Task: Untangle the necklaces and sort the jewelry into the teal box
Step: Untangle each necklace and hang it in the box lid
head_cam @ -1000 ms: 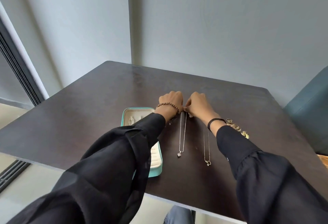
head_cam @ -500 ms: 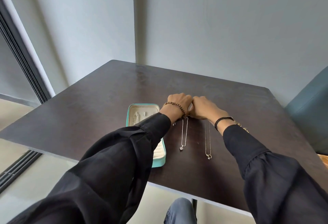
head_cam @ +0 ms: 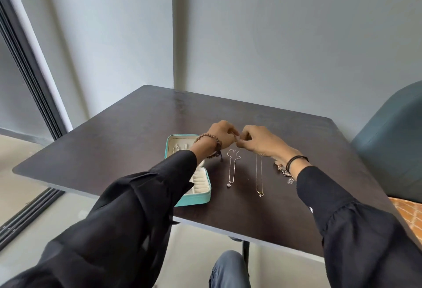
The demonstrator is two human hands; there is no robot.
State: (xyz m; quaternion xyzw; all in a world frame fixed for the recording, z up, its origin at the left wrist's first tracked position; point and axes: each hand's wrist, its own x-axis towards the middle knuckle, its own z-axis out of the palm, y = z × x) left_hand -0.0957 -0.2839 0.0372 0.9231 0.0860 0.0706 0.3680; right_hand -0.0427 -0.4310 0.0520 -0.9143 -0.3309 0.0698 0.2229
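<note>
Hands, left (head_cam: 222,136) and right (head_cam: 260,142), pinch the silver necklace (head_cam: 232,169) top; sleeve (head_cam: 146,196) hides half the teal box (head_cam: 196,198).

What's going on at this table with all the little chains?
A person is sorting jewelry. Both hands, left hand and right hand, pinch the top end of a silver necklace lying on the dark table. A gold necklace lies beside it, and the teal box sits open to the left.

Probably a home room: dark table (head_cam: 137,141), plain grey walls (head_cam: 285,36), teal upholstered chair (head_cam: 392,141).
</note>
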